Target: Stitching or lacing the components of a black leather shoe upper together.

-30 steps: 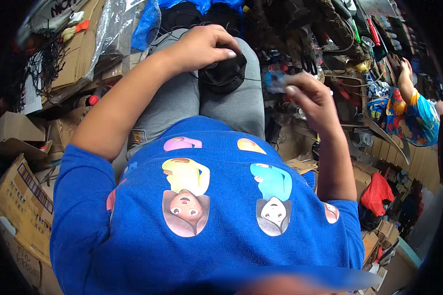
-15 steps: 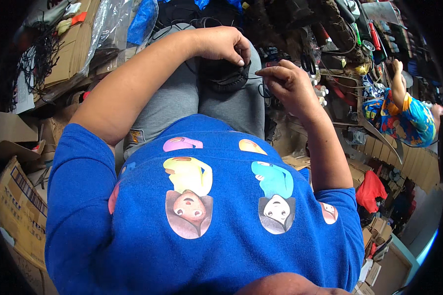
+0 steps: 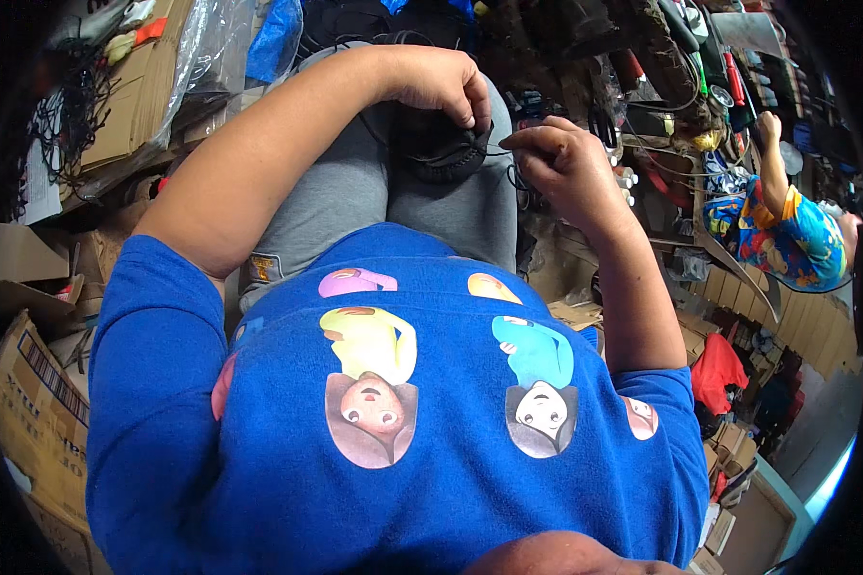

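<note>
On my right thigh lies a black rounded piece (image 3: 441, 165) with a thick, ridged rim, like the toe of a shoe; its far side is hidden under my hand. My left hand (image 3: 443, 88) bends over it from above, thumb and fingers closed on its upper edge. Just to the right, my right hand (image 3: 561, 163) is closed in a pinch on a thin black cord (image 3: 496, 153). This cord stretches from the ridged rim to my fingertips, and dark loops of it hang below the right hand.
Another person in a colourful shirt (image 3: 801, 235) sits at the right. Cardboard boxes (image 3: 38, 412) and plastic sheeting (image 3: 222, 57) crowd the left. Tools and bottles (image 3: 627, 182) clutter the area beyond my right hand. A red cloth (image 3: 719, 372) lies at the lower right.
My left hand has shifted slightly, with its fingertips a little further right on the black piece. The right hand keeps its pinch on the cord, nearly in place.
</note>
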{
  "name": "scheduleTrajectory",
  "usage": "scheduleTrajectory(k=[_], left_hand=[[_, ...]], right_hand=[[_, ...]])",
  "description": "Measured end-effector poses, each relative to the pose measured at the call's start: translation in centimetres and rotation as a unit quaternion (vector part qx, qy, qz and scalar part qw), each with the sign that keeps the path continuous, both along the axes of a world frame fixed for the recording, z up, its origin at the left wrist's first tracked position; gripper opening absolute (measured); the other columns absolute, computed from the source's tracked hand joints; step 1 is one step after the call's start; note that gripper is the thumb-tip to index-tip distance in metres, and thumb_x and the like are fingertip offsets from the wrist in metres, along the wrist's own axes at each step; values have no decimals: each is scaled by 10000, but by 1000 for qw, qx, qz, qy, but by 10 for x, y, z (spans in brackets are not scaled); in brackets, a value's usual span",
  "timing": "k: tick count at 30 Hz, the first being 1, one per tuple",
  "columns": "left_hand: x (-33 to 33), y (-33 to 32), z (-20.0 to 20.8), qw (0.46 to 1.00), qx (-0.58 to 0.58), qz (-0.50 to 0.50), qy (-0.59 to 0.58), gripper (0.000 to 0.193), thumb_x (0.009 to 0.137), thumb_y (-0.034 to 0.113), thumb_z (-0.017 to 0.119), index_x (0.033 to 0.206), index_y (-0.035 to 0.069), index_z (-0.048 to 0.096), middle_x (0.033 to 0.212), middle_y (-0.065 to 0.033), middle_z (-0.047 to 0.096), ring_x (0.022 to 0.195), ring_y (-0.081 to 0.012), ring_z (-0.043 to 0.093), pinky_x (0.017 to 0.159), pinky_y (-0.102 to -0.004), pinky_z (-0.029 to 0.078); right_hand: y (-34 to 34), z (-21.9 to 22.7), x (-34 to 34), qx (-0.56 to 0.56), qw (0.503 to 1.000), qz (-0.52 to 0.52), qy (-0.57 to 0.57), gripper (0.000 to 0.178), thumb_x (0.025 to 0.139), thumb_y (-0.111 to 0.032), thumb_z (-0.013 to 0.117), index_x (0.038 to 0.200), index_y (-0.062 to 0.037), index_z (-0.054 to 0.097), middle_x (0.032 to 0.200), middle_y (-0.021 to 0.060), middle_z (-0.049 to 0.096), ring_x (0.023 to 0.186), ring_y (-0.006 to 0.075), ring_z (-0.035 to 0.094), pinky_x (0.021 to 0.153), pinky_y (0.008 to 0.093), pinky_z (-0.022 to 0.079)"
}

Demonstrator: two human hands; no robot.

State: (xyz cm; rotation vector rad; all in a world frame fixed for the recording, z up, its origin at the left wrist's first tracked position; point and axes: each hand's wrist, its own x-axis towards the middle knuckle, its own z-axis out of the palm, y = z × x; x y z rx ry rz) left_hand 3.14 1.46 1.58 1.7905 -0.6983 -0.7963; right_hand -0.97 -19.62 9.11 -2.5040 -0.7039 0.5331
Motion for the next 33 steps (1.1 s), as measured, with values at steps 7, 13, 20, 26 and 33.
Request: scheduleTrajectory(k=[7, 13, 20, 26, 33], left_hand=[[2, -1, -2, 1000, -10, -4, 2, 260, 761, 49, 620, 1010, 8, 682, 955, -96, 692, 906, -179, 641, 893, -298, 461], [0, 1, -2, 1000, 0, 1, 8, 269, 750, 44, 618, 1008, 9, 682, 934, -93, 694, 888, -170, 641, 875, -296, 467], [0, 0, 3, 1000, 21, -1, -11, 262, 749, 44, 616, 999, 19, 689, 926, -92, 695, 881, -169, 642, 869, -293, 468], [-4, 0, -8, 1000, 12, 10, -15, 205, 757, 49, 629, 948, 30, 701, 911, -78, 680, 875, -176, 634, 841, -291, 473], [-10, 5, -17, 994, -33, 24, -99, 220, 689, 49, 710, 903, 101, 720, 869, -45, 536, 850, -181, 562, 782, -296, 466]], right_hand=[[-1, -4, 3, -5, 999, 26, -26, 181, 747, -76, 610, 904, -46, 695, 806, 131, 602, 740, 279, 620, 683, 347, 494], [1, -14, -3, -12, 997, 53, -52, 181, 747, -90, 635, 916, -65, 695, 769, 122, 586, 727, 290, 612, 669, 360, 492], [5, -15, 0, -25, 985, 101, -140, 166, 730, -96, 655, 888, -96, 705, 742, 104, 580, 719, 306, 603, 660, 396, 492], [2, -20, 16, -19, 987, 133, -91, 169, 768, -27, 639, 923, -69, 691, 785, 74, 584, 698, 234, 592, 629, 331, 482], [-24, -57, 44, 105, 967, 49, 229, 187, 817, -23, 625, 993, -45, 686, 880, 4, 574, 884, 124, 533, 819, 265, 422]])
